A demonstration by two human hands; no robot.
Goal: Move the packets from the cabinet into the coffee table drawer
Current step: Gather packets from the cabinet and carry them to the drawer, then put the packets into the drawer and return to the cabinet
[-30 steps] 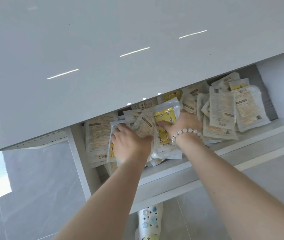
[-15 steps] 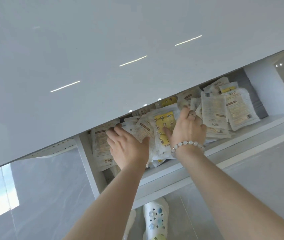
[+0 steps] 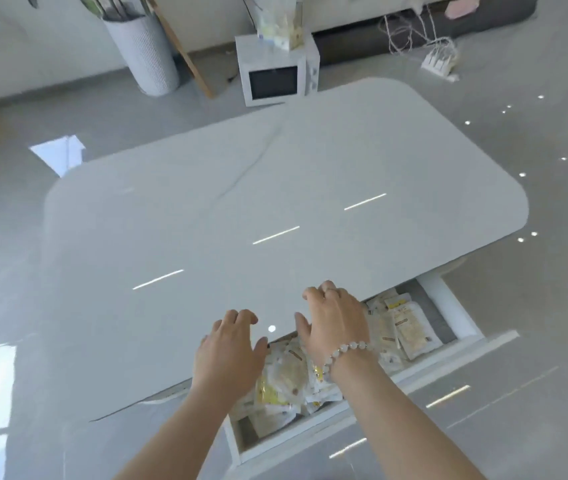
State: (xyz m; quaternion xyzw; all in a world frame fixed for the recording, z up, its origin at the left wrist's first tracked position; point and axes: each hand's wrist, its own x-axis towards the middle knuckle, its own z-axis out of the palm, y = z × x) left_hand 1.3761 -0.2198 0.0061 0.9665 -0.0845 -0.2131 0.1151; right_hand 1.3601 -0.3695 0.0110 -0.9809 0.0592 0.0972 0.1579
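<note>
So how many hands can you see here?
2. The left hand is over the table's front edge; the right hand, wearing a bead bracelet, is beside it, above the packets in the open drawer. Neither holds anything.

The surface [image 3: 275,174] is gleaming glossy and smooth, mirroring strip lights. Under its near edge, the drawer [image 3: 447,306] is showing matt white walls, and the packets [image 3: 410,327] inside are glinting like crinkled plastic film. Around the surface, the floor [image 3: 535,306] is shining like polished tile.
</note>
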